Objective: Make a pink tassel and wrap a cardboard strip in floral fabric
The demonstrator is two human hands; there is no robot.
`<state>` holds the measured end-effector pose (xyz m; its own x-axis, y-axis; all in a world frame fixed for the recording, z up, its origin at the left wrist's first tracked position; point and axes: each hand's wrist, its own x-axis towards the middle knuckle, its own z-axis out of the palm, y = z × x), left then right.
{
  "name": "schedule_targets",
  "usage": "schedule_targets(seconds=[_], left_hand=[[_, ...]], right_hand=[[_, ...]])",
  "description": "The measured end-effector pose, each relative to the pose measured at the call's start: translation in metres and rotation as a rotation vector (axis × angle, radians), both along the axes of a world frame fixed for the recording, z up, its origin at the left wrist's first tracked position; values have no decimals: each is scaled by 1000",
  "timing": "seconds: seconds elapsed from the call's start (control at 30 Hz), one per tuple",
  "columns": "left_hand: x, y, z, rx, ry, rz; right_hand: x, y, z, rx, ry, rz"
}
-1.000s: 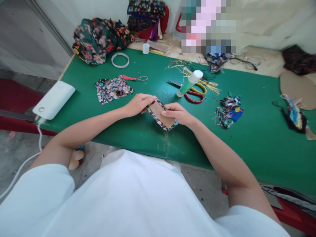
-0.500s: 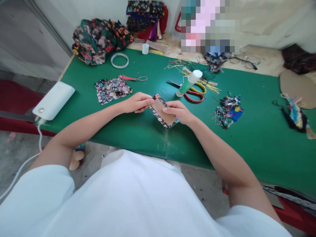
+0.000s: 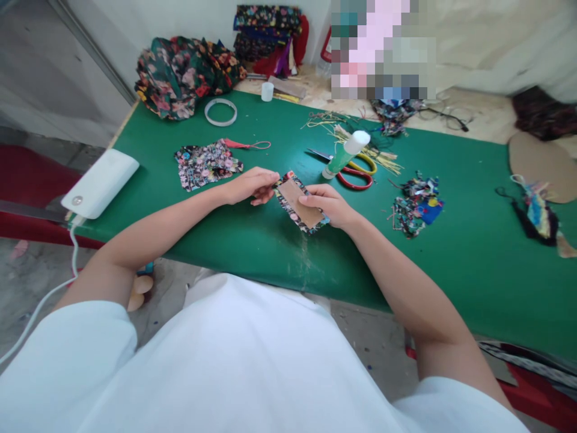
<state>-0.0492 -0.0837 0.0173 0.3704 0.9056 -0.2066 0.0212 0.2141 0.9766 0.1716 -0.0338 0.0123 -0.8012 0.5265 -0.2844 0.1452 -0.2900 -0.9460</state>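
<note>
A rectangular piece of brown cardboard (image 3: 294,197) with dark floral fabric (image 3: 289,211) around its edges is held above the table. My right hand (image 3: 331,204) grips its right side, the thumb lying on the cardboard face. At its upper left corner, my left hand (image 3: 255,185) pinches the fabric edge between thumb and finger, its other fingers curled below. Just beyond my right hand, a green glue stick (image 3: 341,157) with a white top is beside scissors (image 3: 356,177) with red and yellow handles. Left of my hands lies a floral fabric piece (image 3: 205,165) near a red tassel (image 3: 237,144).
A white power bank (image 3: 101,183) with a cable sits at the left edge of the green table (image 3: 252,249). Behind are a tape ring (image 3: 220,112), a white cap (image 3: 267,91) and bundled floral cloth (image 3: 180,78). Fabric scraps (image 3: 417,204) lie on the right.
My left thumb has shifted from the cardboard's upper edge to the fabric corner, and its lower fingers have loosened. My right hand keeps its hold.
</note>
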Motion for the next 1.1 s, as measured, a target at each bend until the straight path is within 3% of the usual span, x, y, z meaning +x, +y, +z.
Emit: schedule_targets(seconds=[0.6,0.83,1.1], left_hand=[[-3,1,-3,103,-32,-55],[0,0,-3,67,-13,-74],[4,-2,-1,158,83,-76]], right_hand=[[1,-1,-3,-11,-35,-21],[2,-3,0,-36,-32,61],[2,-7,7,-1,-75,124]])
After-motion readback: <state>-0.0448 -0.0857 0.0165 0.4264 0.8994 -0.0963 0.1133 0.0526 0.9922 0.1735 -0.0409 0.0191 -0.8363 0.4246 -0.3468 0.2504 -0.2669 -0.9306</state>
